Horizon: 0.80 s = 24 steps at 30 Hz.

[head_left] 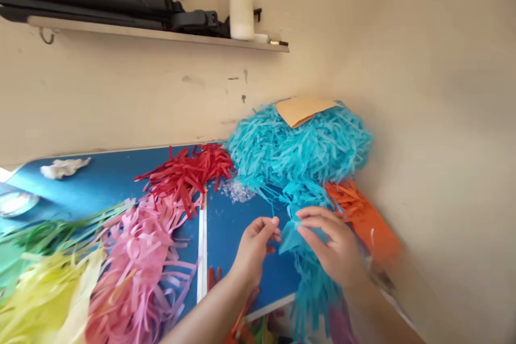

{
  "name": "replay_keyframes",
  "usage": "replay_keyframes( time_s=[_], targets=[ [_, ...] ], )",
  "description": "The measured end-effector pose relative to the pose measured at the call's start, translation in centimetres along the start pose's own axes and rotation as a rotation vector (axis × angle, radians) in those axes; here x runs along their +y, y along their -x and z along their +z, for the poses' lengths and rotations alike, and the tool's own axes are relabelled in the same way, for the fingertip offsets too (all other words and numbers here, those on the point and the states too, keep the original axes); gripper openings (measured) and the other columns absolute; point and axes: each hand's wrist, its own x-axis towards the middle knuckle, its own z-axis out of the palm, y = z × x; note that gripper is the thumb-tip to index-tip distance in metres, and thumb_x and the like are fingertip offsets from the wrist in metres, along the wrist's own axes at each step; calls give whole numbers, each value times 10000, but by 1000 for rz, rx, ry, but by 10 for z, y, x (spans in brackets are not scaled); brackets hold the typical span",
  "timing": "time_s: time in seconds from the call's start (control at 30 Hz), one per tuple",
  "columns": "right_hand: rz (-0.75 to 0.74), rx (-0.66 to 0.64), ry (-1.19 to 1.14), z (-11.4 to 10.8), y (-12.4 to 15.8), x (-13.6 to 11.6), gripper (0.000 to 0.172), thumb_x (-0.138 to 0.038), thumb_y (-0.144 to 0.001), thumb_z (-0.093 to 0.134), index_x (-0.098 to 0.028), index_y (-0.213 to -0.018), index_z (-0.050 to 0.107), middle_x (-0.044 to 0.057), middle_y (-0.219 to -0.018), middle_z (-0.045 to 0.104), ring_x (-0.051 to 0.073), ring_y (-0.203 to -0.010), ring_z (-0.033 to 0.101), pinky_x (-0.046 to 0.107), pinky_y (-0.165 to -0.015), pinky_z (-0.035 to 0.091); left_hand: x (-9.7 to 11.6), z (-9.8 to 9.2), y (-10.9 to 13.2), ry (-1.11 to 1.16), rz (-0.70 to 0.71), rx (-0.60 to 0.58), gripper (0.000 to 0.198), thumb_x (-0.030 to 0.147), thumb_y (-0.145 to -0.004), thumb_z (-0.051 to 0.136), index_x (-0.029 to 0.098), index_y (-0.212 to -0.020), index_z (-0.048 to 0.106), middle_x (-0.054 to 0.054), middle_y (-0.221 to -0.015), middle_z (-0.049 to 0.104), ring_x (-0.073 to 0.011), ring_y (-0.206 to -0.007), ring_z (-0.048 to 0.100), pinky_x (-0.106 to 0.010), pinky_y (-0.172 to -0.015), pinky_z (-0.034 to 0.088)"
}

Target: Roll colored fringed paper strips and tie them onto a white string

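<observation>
My left hand point(256, 244) is above the blue table, thumb and index finger pinched together. Anything between those fingertips is too small to make out. Close by on the right, my right hand point(332, 242) has its thumb and fingertips closed on a blue tissue paper fringe point(292, 236). Its cut strips point(316, 301) hang down over the table's front edge. Behind the hands rises a large fluffy heap of blue paper strips point(298, 145), with a tan paper piece point(304, 110) lying on top.
Red fringe point(189, 172), pink fringe point(141, 258), yellow fringe point(44, 290) and green strips point(52, 231) cover the left side. Orange fringe point(366, 220) lies at right, near the wall. Small clear bits point(237, 191) are scattered mid-table. A shelf point(161, 35) holds a white bottle point(242, 8).
</observation>
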Motion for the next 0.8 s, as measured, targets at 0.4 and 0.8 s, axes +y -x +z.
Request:
replay_keyframes(
  time_s=[0.4,0.8],
  targets=[
    [138,13,-72,17,11,-6,151,-277,-911,604,-238,-775,658,43,-883,728,209,-852,690,312,-732,554,-17,-10,33,-581,641,230,325,370,-788,687,215,-1056,586,-92,-1074,622,-274,-1055,575,-432,-914,448],
    [106,-35,-190,16,15,-9,128,-239,-905,611,-235,-781,640,40,-881,713,201,-844,680,299,-717,543,-17,-23,10,-278,411,223,241,314,-768,640,210,-978,581,-35,-918,613,-193,-882,609,-324,-771,493]
  ],
)
